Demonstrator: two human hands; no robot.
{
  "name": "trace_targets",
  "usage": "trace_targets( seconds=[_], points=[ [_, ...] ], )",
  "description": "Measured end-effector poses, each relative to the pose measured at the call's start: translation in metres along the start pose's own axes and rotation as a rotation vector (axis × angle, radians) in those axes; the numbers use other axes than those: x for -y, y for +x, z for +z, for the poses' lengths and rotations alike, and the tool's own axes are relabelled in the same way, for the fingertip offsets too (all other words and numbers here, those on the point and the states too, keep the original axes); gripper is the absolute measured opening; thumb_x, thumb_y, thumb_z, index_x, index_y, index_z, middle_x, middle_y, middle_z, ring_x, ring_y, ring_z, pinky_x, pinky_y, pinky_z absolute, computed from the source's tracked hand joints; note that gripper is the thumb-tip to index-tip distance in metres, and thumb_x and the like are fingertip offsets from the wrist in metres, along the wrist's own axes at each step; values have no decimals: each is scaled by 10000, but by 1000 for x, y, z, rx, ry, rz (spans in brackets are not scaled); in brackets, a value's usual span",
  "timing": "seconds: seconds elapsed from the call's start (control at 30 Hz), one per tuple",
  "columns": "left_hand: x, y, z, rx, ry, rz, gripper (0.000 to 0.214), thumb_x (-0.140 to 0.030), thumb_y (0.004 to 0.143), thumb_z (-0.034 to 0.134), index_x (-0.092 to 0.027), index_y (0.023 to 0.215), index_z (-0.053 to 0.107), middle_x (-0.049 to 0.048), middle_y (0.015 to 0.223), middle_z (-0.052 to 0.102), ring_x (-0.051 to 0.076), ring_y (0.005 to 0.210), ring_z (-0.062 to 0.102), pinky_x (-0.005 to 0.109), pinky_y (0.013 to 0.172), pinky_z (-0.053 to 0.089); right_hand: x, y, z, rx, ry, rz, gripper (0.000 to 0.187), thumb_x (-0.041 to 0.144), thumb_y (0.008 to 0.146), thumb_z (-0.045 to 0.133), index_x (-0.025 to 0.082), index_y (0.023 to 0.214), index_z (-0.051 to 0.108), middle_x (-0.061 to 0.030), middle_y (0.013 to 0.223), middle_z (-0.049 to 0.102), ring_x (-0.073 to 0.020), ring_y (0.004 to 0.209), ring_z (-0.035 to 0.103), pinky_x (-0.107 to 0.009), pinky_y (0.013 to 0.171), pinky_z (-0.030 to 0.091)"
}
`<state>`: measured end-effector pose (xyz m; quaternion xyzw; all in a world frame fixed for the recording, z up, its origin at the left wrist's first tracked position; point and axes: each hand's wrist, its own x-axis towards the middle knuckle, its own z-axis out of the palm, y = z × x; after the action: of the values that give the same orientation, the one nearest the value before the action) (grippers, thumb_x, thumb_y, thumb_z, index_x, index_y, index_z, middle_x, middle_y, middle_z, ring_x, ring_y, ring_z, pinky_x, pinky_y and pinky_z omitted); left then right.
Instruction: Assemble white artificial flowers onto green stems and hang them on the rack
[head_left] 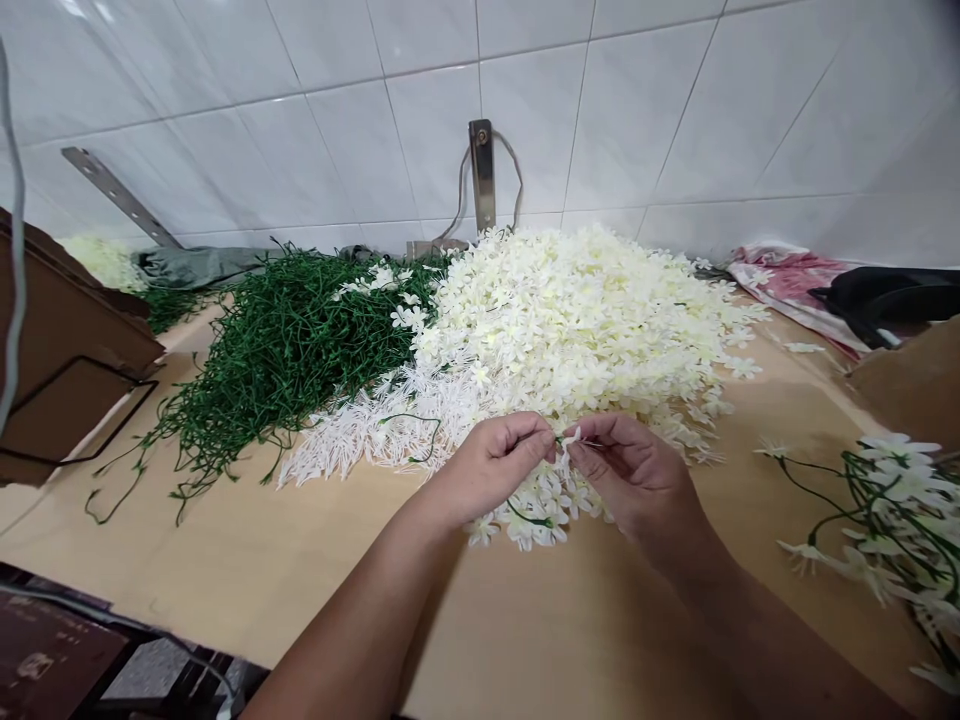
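My left hand is closed in a pinch at the front of the flower pile, on a thin green plastic stem that hangs below the fingers. Facing it, my right hand pinches a small white flower piece at the stem's tip; the fingers partly hide where the two meet. Behind both hands rises a large heap of white artificial flower heads. Left of it lie a spread of thin white stamen pieces and a tangled mound of green stems.
Assembled flowers on green stems lie at the right edge of the wooden table. A cardboard box stands at the left. A metal bracket rises by the tiled wall. Pink cloth and a black object sit at the back right.
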<state>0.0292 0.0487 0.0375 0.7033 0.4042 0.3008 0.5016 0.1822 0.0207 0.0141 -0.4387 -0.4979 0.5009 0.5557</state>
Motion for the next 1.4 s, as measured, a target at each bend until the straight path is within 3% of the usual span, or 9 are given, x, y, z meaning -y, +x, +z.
trace_targets(
  seconds=[0.23, 0.43, 0.6, 0.8, 1.0, 1.4],
  points=[
    [1, -1, -1, 30, 14, -6, 239, -313, 835, 395, -158, 697, 513, -30, 613, 416, 80, 577, 371, 208, 547, 301, 2, 0, -2, 30, 37, 85, 73, 267, 694, 659, 218, 724, 614, 18, 621, 594, -113, 575, 512, -226, 523, 404],
    [2, -1, 1, 45, 6, 7, 261, -328, 843, 390, -152, 677, 487, -25, 622, 397, 84, 598, 366, 214, 561, 302, 2, 2, -3, -6, 35, 106, 77, 200, 669, 659, 202, 673, 583, 41, 595, 545, -81, 534, 434, -202, 498, 350],
    [5, 0, 2, 59, 19, 12, 275, -337, 842, 395, -152, 645, 449, -39, 592, 344, 78, 571, 334, 210, 529, 274, 4, 3, -6, 29, 18, 206, 72, 186, 662, 640, 182, 677, 570, 52, 579, 509, -64, 530, 408, -192, 510, 330],
    [6, 0, 5, 67, -5, -16, 275, -339, 840, 400, -153, 639, 425, -45, 591, 311, 75, 559, 309, 214, 512, 252, 7, 1, -5, -4, -100, 214, 81, 166, 631, 639, 179, 651, 562, 60, 567, 491, -63, 538, 402, -192, 510, 318],
    [6, 1, 6, 72, -126, -13, 278, -353, 838, 413, -154, 645, 426, -47, 588, 323, 71, 553, 308, 212, 513, 248, 7, 1, -5, -15, -42, 216, 67, 212, 639, 646, 196, 649, 582, 60, 532, 481, -62, 494, 363, -192, 465, 299],
    [10, 1, 17, 55, -457, -61, 326, -428, 792, 482, -159, 623, 408, -61, 543, 296, 56, 483, 230, 214, 470, 185, -1, 7, -12, 54, 235, 289, 138, 249, 573, 748, 211, 611, 621, 31, 669, 647, -97, 652, 551, -204, 646, 436]
  ],
)
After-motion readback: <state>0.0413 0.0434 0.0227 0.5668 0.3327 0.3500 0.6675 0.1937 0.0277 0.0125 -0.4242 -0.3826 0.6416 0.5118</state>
